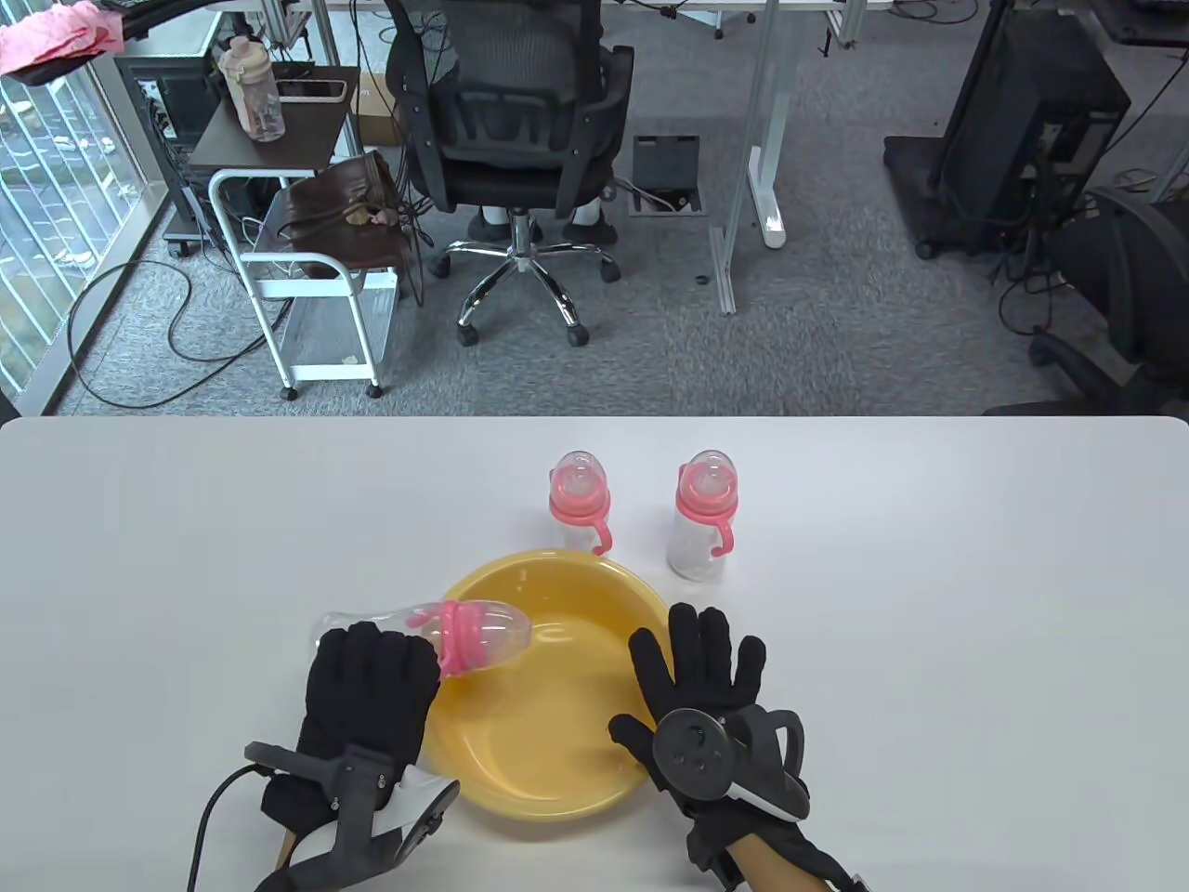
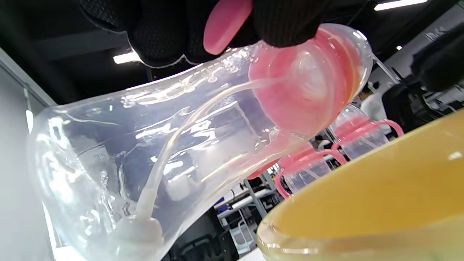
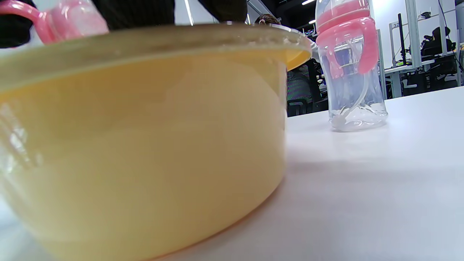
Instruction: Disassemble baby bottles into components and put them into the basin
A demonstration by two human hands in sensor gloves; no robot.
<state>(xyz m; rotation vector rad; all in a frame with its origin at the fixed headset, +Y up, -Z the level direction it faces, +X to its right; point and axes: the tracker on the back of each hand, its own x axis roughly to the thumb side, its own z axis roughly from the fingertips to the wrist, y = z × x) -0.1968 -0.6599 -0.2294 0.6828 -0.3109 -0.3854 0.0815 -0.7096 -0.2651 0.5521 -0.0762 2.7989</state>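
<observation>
The left hand (image 1: 372,683) grips a baby bottle (image 1: 437,634) on its side, capped end over the yellow basin's (image 1: 557,771) left rim. The right hand (image 1: 706,688) rests with fingers spread on the right rim. Two more baby bottles (image 1: 578,502) (image 1: 703,525) stand upright behind the basin, toward the table's (image 1: 929,650) far edge.

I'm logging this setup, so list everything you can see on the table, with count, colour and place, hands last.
Held baby bottle: one, clear with pink collar, tilted over the basin's left rim, still assembled.
Standing baby bottles: two, clear with pink handles, upright beyond the basin.
Basin: one, yellow, near front centre of the table, nothing visible inside.
Table: one, white.
Left hand: black glove, grips the held bottle.
Right hand: black glove, fingers spread by the basin's right rim.
</observation>
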